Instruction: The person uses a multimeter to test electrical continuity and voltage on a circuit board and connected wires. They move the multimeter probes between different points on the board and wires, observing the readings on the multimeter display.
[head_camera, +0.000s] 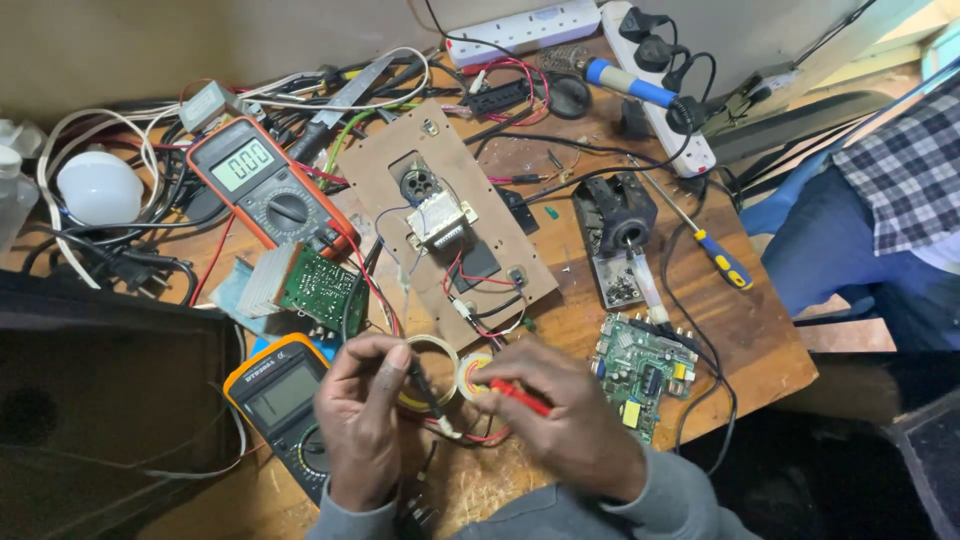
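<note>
- Pinching black probe (428, 385) in our left hand (358, 425), grip closed on it, tip slanting down-right.
- Right hand (570, 420) grips red probe (520, 398), pointing up-left.
- Both tips meet nr tape rolls (470, 375) at desk (760, 340) front.

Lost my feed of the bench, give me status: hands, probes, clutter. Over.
Left hand pinching black probe. Right hand holding red probe. Tape roll, wires, yellow multimeter close around.

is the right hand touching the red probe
Touching. The head view shows the right hand with its fingers closed around the red probe, no gap between them; the left hand pinches the black probe.
</note>
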